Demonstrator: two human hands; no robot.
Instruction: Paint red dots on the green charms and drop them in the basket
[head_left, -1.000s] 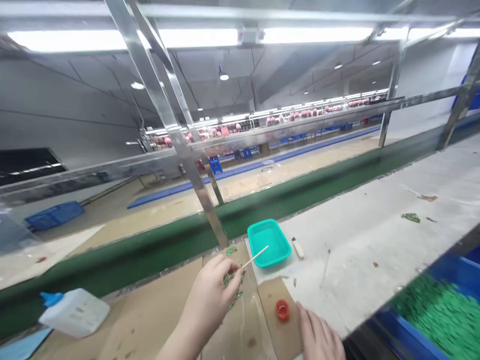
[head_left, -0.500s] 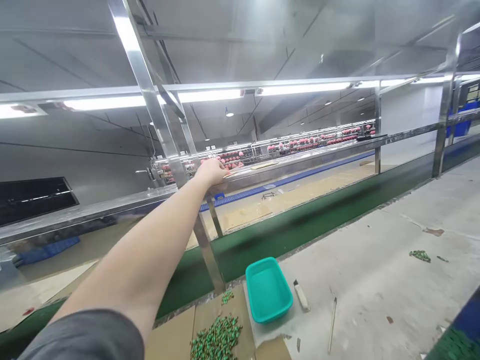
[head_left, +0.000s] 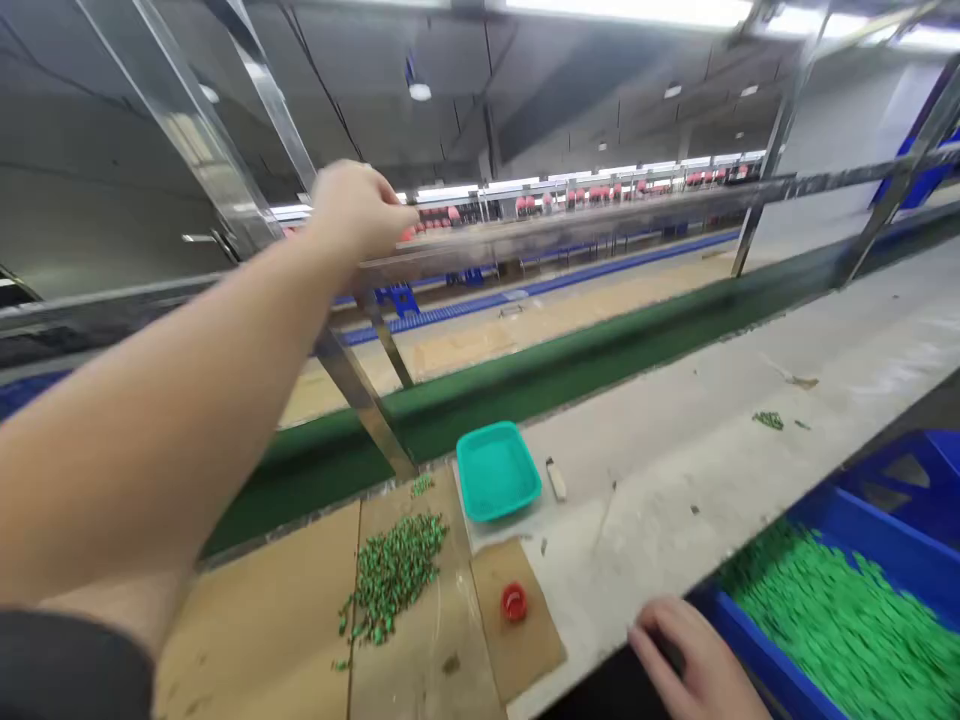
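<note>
My left hand [head_left: 360, 210] is raised at the upper rail [head_left: 525, 235] of the metal rack, its fingers curled together. Whether it holds anything is hidden behind the hand. My right hand [head_left: 694, 660] is low at the front edge of the table, thumb and forefinger curled towards each other; I make out nothing between them. Left of it, a small red cup [head_left: 514, 602] stands on a piece of cardboard [head_left: 536, 655]. Farther back sits a teal basket [head_left: 499, 475]. A pile of small green and brown pieces [head_left: 397, 575] lies on brown cardboard [head_left: 270, 590].
A blue bin [head_left: 780, 650] full of flat green pieces [head_left: 862, 620] stands below the table edge on the right. On the white tabletop [head_left: 660, 450] lie a utility knife [head_left: 556, 480] and a few green pieces [head_left: 768, 420]. A metal post [head_left: 360, 400] rises behind the cardboard.
The view has tilted down, bringing the red cup, the blue bin and my right hand into sight. My left hand has stayed near the rail, fingers now more curled.
</note>
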